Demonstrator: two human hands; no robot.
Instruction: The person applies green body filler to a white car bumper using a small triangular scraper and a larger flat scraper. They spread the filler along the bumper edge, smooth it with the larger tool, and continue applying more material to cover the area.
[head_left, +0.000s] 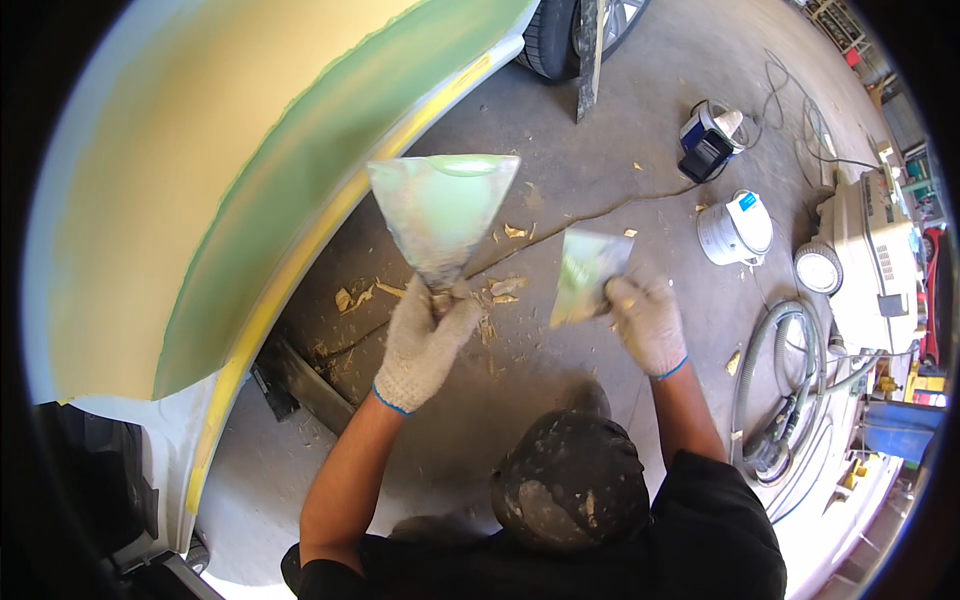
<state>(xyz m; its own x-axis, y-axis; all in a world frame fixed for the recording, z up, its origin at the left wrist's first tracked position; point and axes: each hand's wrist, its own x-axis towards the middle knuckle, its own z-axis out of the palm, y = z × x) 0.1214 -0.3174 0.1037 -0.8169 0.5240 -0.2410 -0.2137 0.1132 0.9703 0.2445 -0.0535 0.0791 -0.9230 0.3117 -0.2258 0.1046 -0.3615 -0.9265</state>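
My left hand [425, 340], in a pale work glove with a blue cuff edge, is closed round the handle of a wide putty knife [440, 215]. Its flared blade points away from me and carries pale green body filler [462, 167], thickest along the far edge. To the right, my gloved right hand [648, 318] pinches a flat, roughly rectangular filler spreader [590, 275] smeared with green. The two tools are apart, held above the floor. Beside them on the left curves a car body panel [260, 110] with a broad green filler band [300, 170].
Yellow tape [290, 270] runs along the panel's lower edge. A tyre [550, 40] stands at the far end. Dried scraps [505, 287] and a cable [610, 208] lie on the floor. To the right are a white bucket [735, 230], another tub [712, 125], a coiled hose [745, 385] and a wheeled machine [865, 260].
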